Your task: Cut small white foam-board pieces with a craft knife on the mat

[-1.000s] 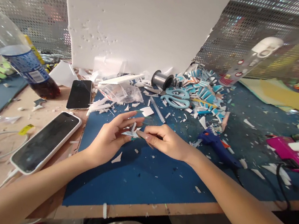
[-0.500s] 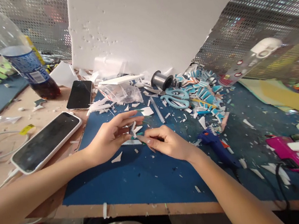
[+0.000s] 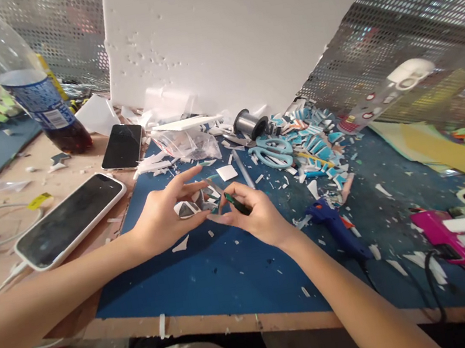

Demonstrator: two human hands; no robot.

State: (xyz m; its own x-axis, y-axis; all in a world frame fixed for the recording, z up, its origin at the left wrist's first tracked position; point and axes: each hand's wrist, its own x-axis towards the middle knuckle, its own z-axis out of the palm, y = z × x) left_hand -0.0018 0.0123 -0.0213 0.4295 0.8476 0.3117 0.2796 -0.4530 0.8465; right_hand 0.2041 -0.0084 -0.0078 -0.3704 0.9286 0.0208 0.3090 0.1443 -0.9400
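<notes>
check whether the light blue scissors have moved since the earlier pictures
No. The light blue scissors lie just in front of the grey spool, placed against it as before.

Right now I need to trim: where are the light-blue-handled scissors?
In the head view, right of centre: the scissors lie below the dark grey spool, left of the blue-and-white scrap heap.

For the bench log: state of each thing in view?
Left hand: holding grey-white piece
Right hand: fingers bent, hold unclear
White-cased phone: face up, screen dark, plugged in
Black phone: face up, screen dark
Bottle: standing, dark liquid inside
Scissors: lying down, blades partly hidden
Spool: on its side
Blue glue gun: on its side
</notes>
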